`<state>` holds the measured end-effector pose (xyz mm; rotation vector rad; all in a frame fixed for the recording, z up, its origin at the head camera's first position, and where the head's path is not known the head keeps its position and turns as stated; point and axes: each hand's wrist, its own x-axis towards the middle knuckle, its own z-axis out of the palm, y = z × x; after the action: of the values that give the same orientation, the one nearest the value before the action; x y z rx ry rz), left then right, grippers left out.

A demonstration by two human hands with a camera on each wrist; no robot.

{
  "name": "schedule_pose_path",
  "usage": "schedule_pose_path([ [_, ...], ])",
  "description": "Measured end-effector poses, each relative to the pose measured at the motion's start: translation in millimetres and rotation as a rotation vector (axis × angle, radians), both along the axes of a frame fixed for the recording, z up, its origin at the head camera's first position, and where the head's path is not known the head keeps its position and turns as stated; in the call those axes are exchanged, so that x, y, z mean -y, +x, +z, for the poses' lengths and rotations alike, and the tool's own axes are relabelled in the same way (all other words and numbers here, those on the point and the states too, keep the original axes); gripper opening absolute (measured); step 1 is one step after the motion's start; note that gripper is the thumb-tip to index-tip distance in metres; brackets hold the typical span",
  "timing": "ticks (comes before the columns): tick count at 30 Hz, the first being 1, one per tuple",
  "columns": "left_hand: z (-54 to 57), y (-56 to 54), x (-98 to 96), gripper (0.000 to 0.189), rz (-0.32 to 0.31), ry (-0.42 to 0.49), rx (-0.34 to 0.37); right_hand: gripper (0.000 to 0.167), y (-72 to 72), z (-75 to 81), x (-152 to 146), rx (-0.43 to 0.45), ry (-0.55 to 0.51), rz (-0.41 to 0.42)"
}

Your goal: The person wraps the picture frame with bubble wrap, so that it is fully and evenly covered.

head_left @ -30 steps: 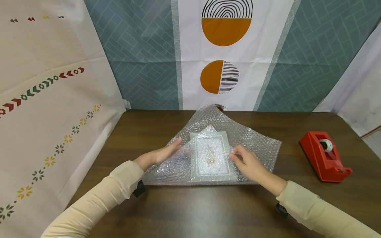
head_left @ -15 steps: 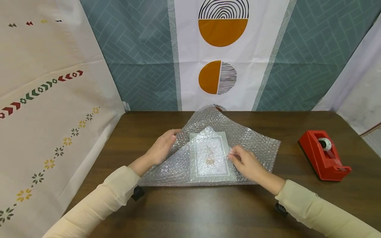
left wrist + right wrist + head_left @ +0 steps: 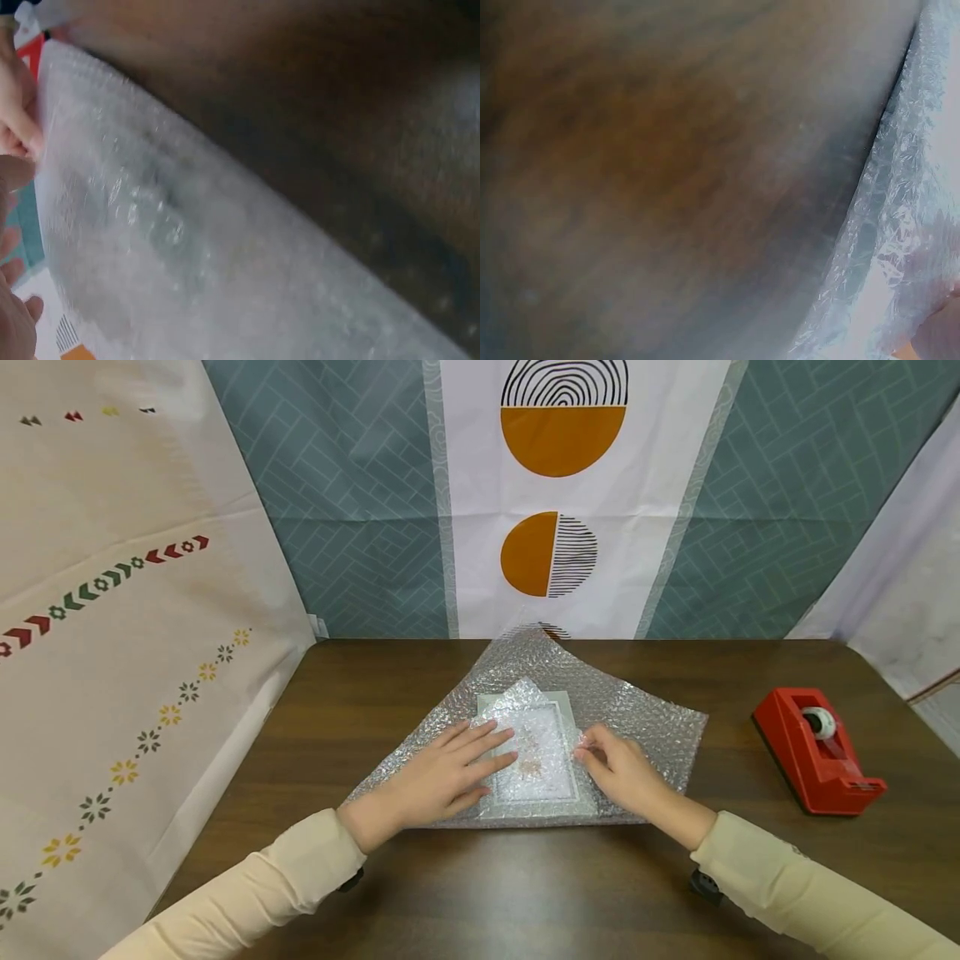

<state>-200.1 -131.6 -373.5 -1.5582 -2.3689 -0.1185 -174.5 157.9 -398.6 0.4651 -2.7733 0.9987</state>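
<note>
While palm-down, L hand (image 3: 441, 778) over wrap (image 3: 630, 706)

Your left hand (image 3: 442, 777) is palm down, fingers straight and slightly spread. Your right hand (image 3: 621, 768) pinches, thumb to index. Left arm (image 3: 247, 881) and right arm (image 3: 813, 887) both angle inward.

Curtained work booth: patterned hangings (image 3: 360, 510), wooden table (image 3: 525, 893), 1 tape dispenser (image 3: 813, 764).

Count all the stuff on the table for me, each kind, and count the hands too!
Hands: 2 (left hand, right hand)
Bubble wrap: 1
Flat picture under the wrap: 1
Red tape dispenser, tape roll included: 1
Total: 5
</note>
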Motion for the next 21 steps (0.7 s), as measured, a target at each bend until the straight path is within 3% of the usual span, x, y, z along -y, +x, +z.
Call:
schedule_pose_path([
  [6,-10.0,2.6,-3.6,0.041,-0.011,-0.044,-0.036,0.012,-0.2,1.2,1.5,0.017,-0.012,-0.015],
  [17,-22.9,5.3,-4.9,0.057,0.068,-0.107,0.164,0.011,-6.1,2.5,2.1,0.041,-0.065,-0.032],
  [21,-24.4,6.7,-6.0,0.061,0.092,-0.134,0.199,0.010,-7.2,4.1,2.8,0.030,-0.063,-0.037],
])
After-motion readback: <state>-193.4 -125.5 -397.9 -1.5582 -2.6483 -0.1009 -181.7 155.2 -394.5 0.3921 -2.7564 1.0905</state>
